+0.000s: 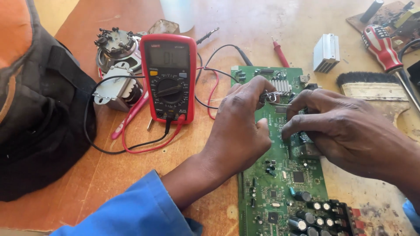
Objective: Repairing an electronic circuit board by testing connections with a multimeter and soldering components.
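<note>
Worn orange-brown wooden bench top (pixel 109 175) fills the view, scuffed and dusty toward the right. A long green printed circuit board (pixel 284 183) lies flat on it, running from the middle of the bench down to the lower edge, with a small finned silver heat sink (pixel 281 85) near its far end and a cluster of black cylindrical capacitors (pixel 306 218) at the near end.

The left hand (pixel 238 126), coming out of a blue sleeve (pixel 140 209), rests its heel on the board's left edge with the fingers curled; thumb and forefinger pinch a small bright wire-like metal part (pixel 270 97) just beside the heat sink. The right hand (pixel 345 126) arches over the board from the right, fingers bent down and touching components near the middle; whether it grips anything I cannot tell.

I judge the board light and stiff but fragile, best held by its bare edges rather than by the soldered parts.

Left of the board stands a red digital multimeter (pixel 169 78), its red and black leads (pixel 131 146) looping across the bench. Behind it lie 2 small motor-like metal parts (pixel 116 65). A red-handled screwdriver (pixel 383 46), a flat bristle brush (pixel 372 87) and a white finned block (pixel 326 53) sit at the far right; a black bag (pixel 39 122) is at the left.
</note>
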